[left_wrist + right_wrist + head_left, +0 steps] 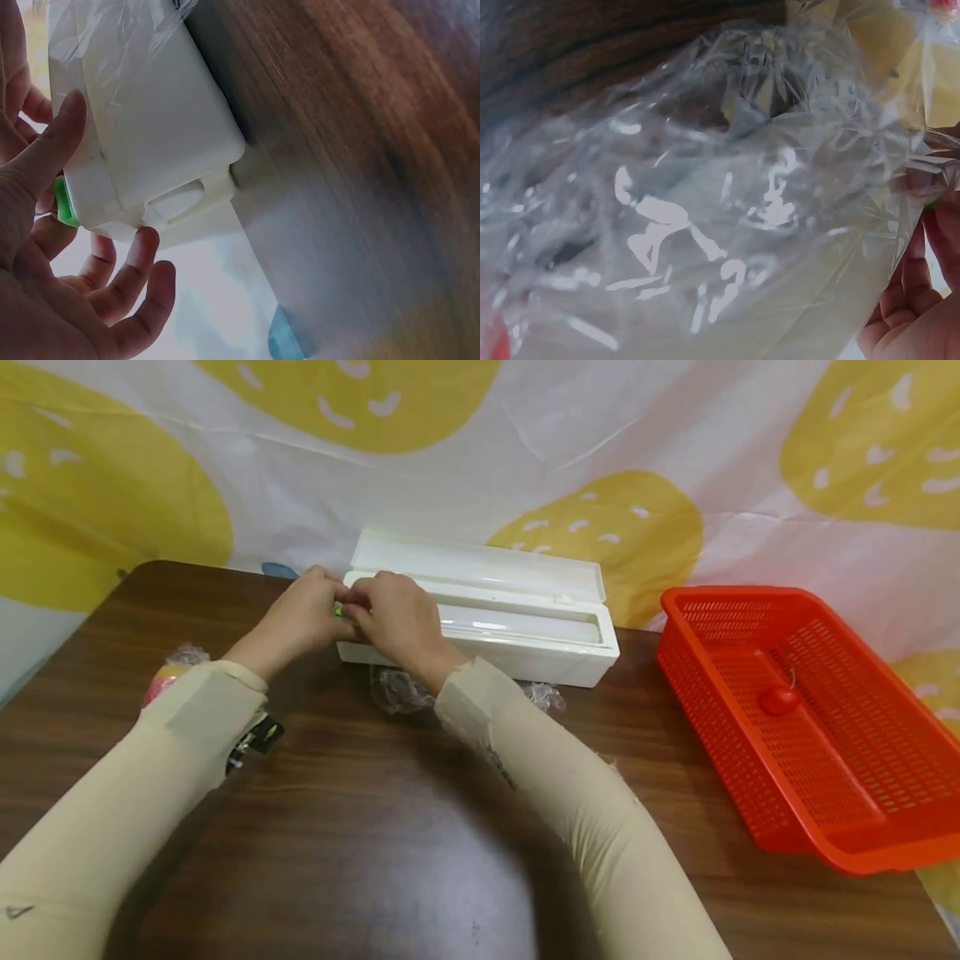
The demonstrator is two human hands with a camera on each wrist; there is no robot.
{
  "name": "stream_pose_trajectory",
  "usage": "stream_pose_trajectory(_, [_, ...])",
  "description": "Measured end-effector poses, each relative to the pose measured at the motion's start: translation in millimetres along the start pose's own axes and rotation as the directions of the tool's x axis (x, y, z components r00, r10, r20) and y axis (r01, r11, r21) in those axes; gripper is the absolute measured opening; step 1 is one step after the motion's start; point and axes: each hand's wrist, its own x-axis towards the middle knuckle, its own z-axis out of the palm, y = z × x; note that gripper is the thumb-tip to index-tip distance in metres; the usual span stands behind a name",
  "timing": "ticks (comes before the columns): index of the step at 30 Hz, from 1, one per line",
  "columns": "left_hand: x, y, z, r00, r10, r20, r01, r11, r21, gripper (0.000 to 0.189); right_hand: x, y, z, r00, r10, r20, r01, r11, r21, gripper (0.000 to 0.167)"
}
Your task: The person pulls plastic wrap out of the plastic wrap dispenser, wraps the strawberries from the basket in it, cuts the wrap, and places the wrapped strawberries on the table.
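Observation:
A long white cling film box (480, 660) stands at the table's back with its lid (480, 564) raised; a white roll (517, 622) lies inside. At its left end is a small green slider (66, 201). My left hand (303, 614) bends its thumb and index finger about this slider, its other fingers curved beside the box end. Close against it is my right hand (401, 622), fingertips bent together at the same corner; what they hold is hidden. Crumpled clear film (682, 202) hangs along the box's front.
To the right stands a red perforated basket (750, 777) with a small red stemmed fruit (780, 699) inside. A pink and yellow thing in clear film (161, 681) lies at left, partly behind my left sleeve. A patterned cloth (450, 468) hangs behind the brown table (375, 860).

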Motion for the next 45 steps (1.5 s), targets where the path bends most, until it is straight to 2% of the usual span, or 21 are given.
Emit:
stream_pose_trajectory(7, [3.6, 1.3, -1.9, 1.000, -0.004, 0.019, 0.003, 1.000, 0.026, 0.032, 1.5, 1.2, -1.9, 1.000, -0.021, -0.017, 0.020, 0.999, -0.044, 0.021])
stream_pose_trajectory(11, [3.9, -0.4, -0.4, 0.999, 0.023, -0.024, -0.022, 0.999, 0.037, 0.021, 4.0, 1.8, -1.2, 0.999, -0.030, 0.021, 0.031, 0.998, -0.057, 0.023])
stream_pose_trajectory(14, [4.0, -2.1, 1.5, 0.999, 0.041, -0.032, -0.040, 0.999, 0.034, 0.019, 4.3, 3.4, 0.4, 0.997, -0.008, 0.074, 0.013, 0.998, -0.063, 0.022])
stream_pose_trajectory(17, [2.4, -3.3, 1.4, 0.999, 0.040, -0.029, -0.039, 0.999, 0.033, 0.022, 4.6, 5.6, 1.9, 0.995, 0.000, 0.095, 0.007, 0.997, -0.075, 0.020])
stream_pose_trajectory(22, [2.0, -3.8, 1.2, 0.999, 0.024, -0.024, -0.024, 1.000, 0.013, 0.030, 4.6, 11.4, 2.8, 0.996, -0.034, 0.080, 0.040, 0.996, -0.077, 0.017])
stream_pose_trajectory(29, [4.1, -2.1, 2.8, 1.000, -0.004, -0.002, 0.004, 1.000, -0.017, 0.043, -2.7, 25.1, -0.2, 0.996, -0.045, 0.079, 0.055, 0.989, -0.135, 0.021])
stream_pose_trajectory(38, [4.8, -1.8, 3.0, 1.000, -0.020, 0.003, 0.020, 0.999, -0.034, 0.043, -26.8, 64.0, -16.2, 0.998, -0.060, 0.023, 0.063, 0.989, -0.132, 0.023])
stream_pose_trajectory(45, [5.0, 0.0, 2.5, 0.999, -0.044, 0.032, 0.045, 0.999, -0.028, 0.047, -57.3, 111.1, -30.2, 0.995, -0.059, -0.078, 0.050, 0.993, -0.107, 0.019])
